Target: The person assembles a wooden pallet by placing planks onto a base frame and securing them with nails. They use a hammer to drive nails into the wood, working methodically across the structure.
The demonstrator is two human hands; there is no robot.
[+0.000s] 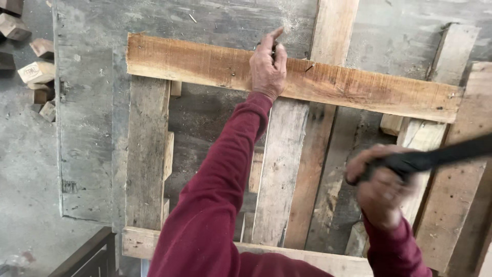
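Observation:
A wooden pallet lies on a grey slab, with a long cross board running across its far side over several upright slats. My left hand rests on that cross board near its middle, fingers pinched on a small dark thing that looks like a nail, index finger pointing away. My right hand, blurred by motion, grips a dark tool handle that stretches off to the right; the tool's head is out of view. Both arms wear dark red sleeves.
The grey slab ends at the left over a concrete floor. Several small wood blocks lie on that floor at the upper left. A dark frame shows at the bottom left. A near cross board closes the pallet's front.

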